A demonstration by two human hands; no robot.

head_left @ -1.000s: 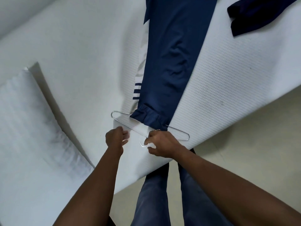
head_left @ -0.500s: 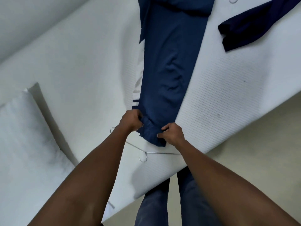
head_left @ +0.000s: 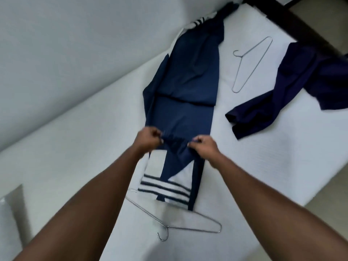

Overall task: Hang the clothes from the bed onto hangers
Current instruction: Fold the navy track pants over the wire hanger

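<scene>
smooth navy cloth trousers [head_left: 185,87] with a slight sheen, thin shiny metal wire hanger [head_left: 190,227], second bare wire hanger [head_left: 250,61], matt dark purple cloth garment [head_left: 293,85], white textured mattress [head_left: 273,157] fabric, kinda waffle-weave

1 head-worn view, steeply down, near the bed [head_left: 263,147]

You're in a bedroom: a white-covered bed [head_left: 273,166] set against a plain wall [head_left: 75,44], with clothes [head_left: 188,72] and wire hangers [head_left: 190,229] spread across it
</scene>
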